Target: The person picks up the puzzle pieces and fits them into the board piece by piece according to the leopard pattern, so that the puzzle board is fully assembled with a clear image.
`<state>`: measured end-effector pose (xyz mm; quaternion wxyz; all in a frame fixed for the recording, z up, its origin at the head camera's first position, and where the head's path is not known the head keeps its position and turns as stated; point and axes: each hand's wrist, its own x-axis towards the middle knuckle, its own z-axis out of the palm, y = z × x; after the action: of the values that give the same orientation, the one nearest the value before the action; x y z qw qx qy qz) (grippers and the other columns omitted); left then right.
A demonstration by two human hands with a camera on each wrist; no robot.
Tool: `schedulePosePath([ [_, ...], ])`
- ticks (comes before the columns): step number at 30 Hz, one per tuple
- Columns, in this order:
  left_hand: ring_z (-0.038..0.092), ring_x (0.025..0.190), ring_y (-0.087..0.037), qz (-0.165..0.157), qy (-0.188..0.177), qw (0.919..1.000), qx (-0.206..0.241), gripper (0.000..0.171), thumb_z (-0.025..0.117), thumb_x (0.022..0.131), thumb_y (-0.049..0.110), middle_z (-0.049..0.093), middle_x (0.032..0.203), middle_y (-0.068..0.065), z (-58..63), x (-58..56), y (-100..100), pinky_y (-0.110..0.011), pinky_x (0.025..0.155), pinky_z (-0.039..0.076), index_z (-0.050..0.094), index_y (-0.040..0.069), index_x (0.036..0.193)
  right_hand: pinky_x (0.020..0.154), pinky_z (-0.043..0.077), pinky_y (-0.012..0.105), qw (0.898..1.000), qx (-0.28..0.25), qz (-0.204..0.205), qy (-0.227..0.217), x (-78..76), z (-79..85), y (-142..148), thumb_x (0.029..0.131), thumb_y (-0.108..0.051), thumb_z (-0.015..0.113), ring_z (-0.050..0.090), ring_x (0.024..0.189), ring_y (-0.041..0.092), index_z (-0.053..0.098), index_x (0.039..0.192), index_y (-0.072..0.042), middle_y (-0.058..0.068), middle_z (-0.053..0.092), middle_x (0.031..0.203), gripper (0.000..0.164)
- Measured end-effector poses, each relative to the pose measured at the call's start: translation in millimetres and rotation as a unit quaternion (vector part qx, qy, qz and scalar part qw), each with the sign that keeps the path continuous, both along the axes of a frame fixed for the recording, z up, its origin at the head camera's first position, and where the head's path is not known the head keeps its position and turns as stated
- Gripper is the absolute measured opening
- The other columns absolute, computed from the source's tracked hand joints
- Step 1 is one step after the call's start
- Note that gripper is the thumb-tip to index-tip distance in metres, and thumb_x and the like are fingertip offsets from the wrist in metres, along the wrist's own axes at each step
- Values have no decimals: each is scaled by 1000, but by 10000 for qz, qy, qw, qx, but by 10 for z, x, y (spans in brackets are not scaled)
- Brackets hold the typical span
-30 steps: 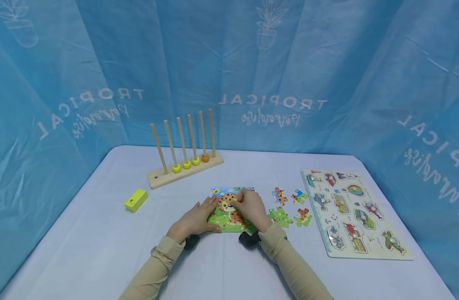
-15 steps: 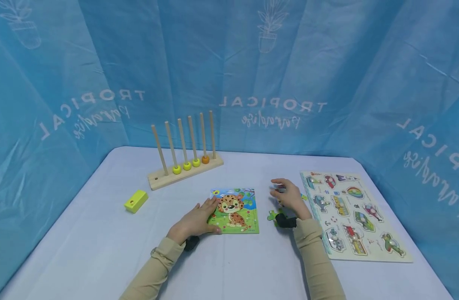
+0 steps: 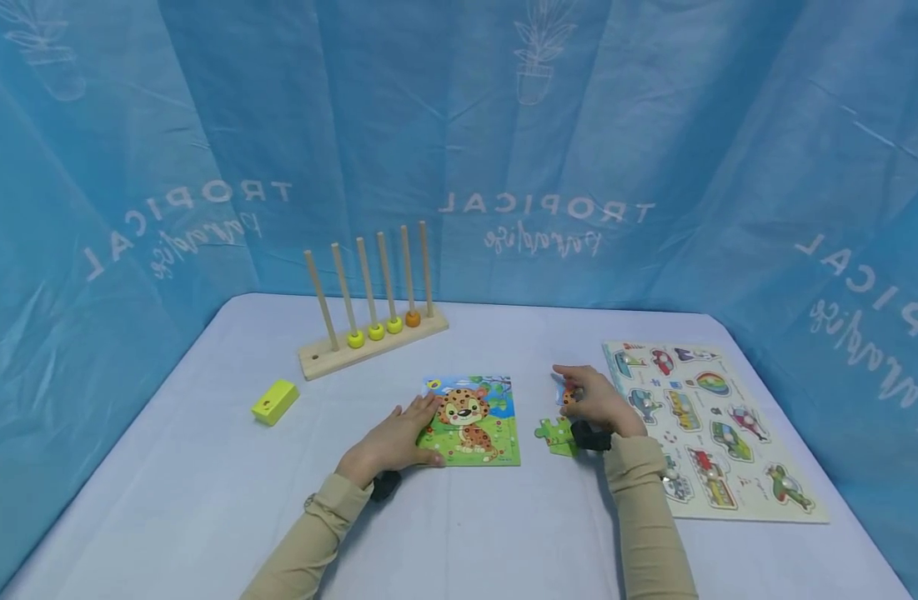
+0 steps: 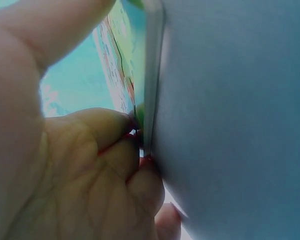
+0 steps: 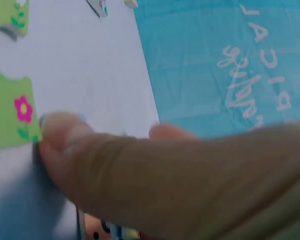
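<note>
A leopard jigsaw puzzle (image 3: 466, 429) lies on the white table. Against its left side rests my left hand (image 3: 393, 440), fingers at the side and thumb by the lower-left corner. The left wrist view shows those fingers (image 4: 115, 150) beside the board's thin edge (image 4: 152, 75). To the right, my right hand (image 3: 597, 402) is over loose jigsaw pieces, thumb and index finger apart around a spotted jigsaw piece (image 3: 569, 393). Nearer me lies a green jigsaw piece (image 3: 556, 433), seen with a pink flower in the right wrist view. The hand hides other pieces.
At the right lies a knob puzzle board (image 3: 717, 433) with vehicle pictures. A wooden bead rack (image 3: 376, 340) with upright rods and several beads stands at the back left. A yellow block (image 3: 275, 402) is at the left. Blue curtains (image 3: 459, 150) surround the table.
My right hand has left the leopard puzzle and moved right to the loose pieces, shifting slightly farther right in the last half second. The left hand has stayed in place.
</note>
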<state>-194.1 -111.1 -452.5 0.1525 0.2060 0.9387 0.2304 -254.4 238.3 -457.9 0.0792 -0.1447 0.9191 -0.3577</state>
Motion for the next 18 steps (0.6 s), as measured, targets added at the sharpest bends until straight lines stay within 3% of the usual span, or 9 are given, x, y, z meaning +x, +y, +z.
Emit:
schedulePosePath([
  [5,14,151,-32,13,-4,10000,-52,94,72,85,41,17,163,-13,-14,-10,-9,-52,124,14,21,6,155,56,49,33,9932,106,-1049,-499,29,61,2,81,-12,77,55,75,27,57,132,-2,21,57,107,55],
  [8,14,151,-32,12,-22,10000,-39,93,72,85,40,16,163,-12,-6,-1,-21,-53,124,14,21,6,155,50,44,29,9881,-43,-1420,-596,39,92,-4,85,-16,73,54,64,19,62,121,-1,18,62,93,40],
  [12,14,151,-32,22,-51,10000,-63,93,72,85,40,16,163,-12,14,19,-29,-53,124,14,20,6,155,49,43,29,9874,-344,-1499,-370,26,114,-10,93,-19,65,53,60,17,66,112,0,12,63,81,26],
  [18,16,151,-32,-6,34,9999,-109,92,72,85,39,18,162,-13,27,38,5,-53,124,15,22,4,154,61,46,31,9863,-854,-1388,-261,-35,133,-126,96,-22,62,61,77,23,66,113,-2,13,67,94,27],
])
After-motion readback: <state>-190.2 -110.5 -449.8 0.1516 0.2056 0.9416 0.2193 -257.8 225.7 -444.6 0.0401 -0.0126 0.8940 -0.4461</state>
